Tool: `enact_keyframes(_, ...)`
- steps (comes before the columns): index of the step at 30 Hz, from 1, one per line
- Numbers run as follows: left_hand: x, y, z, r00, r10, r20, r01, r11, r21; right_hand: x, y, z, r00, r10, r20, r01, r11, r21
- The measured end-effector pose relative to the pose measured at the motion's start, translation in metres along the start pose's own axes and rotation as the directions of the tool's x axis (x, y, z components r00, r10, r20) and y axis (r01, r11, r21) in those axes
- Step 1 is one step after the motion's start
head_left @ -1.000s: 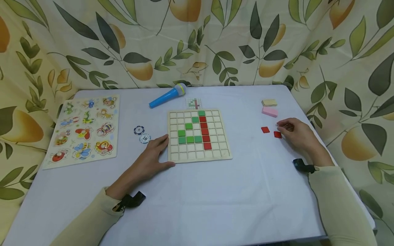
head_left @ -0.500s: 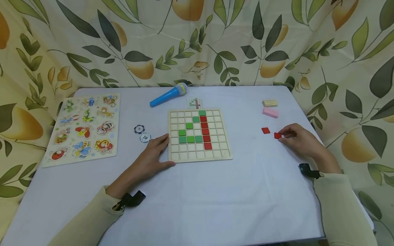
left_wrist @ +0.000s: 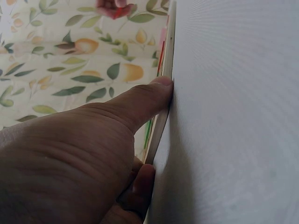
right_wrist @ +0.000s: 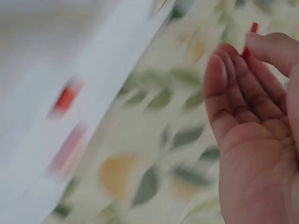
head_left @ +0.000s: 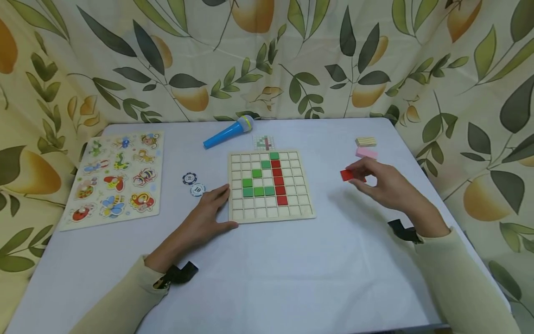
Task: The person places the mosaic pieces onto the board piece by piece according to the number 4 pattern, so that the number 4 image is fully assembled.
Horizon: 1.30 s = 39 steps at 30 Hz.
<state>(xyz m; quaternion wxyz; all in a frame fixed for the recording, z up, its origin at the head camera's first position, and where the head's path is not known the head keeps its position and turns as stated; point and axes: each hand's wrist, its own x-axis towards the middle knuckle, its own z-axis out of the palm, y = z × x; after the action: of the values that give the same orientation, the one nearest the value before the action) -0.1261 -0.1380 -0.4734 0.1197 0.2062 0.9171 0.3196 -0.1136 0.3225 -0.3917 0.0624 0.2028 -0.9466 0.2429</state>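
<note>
My right hand (head_left: 388, 188) pinches a small red square tile (head_left: 346, 175) between thumb and fingers, raised above the table right of the grid board. In the right wrist view, the held tile (right_wrist: 254, 28) pokes out past the thumb. Another red tile (right_wrist: 65, 99) lies on the table, mostly covered by my fingers in the head view. The left hand (head_left: 202, 218) rests at the near-left corner of the wooden grid board (head_left: 292, 210), thumb along the front edge, fingers against the left side. Green tiles (head_left: 258, 190) and a red column (head_left: 277, 179) fill several cells.
Behind the board lie a small pattern card (head_left: 263, 142) and a blue toy microphone (head_left: 227, 133). Two round chips (head_left: 198, 189) sit to its left, beside an insect puzzle board (head_left: 114, 185). At right are a pink block (head_left: 366, 152) and a pale stack of sticks (head_left: 365, 141).
My right hand has picked up a red tile and carried it up and leftward, over the other red tile. The left hand has stayed at the board's corner.
</note>
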Motion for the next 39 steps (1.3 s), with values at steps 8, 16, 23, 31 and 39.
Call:
enact_keyframes(8, -0.001, -0.001, -0.003, 1.000, 0.001, 0.000, -0.001, 1.000, -0.006, 0.035, -0.068, 0.055, 0.943, -0.180, 0.281, 0.162, 0.983, 0.084)
enact_keyframes(16, 0.000, -0.002, -0.001, 1.000, 0.002, 0.003, -0.002, 1.000, -0.009, 0.047, -0.082, 0.091, 0.896, -0.266, 0.356, 0.256, 0.964, 0.075)
enact_keyframes(23, 0.001, -0.001, -0.001, 1.000, 0.005, 0.004, -0.005, 1.000, -0.004, 0.049, -0.084, 0.098, 0.861, -0.346, 0.373, 0.355, 0.934, 0.048)
enact_keyframes(31, 0.001, 0.000, -0.002, 1.000, 0.019, -0.003, -0.019, 1.000, 0.002, 0.051, -0.082, 0.104, 0.863, -0.398, 0.310, 0.396, 0.915, 0.072)
enact_keyframes(39, 0.001, -0.001, -0.001, 1.000, 0.017, 0.001, -0.017, 1.000, -0.010, 0.039, -0.065, 0.074, 0.943, -0.277, 0.185, 0.254, 0.957, 0.138)
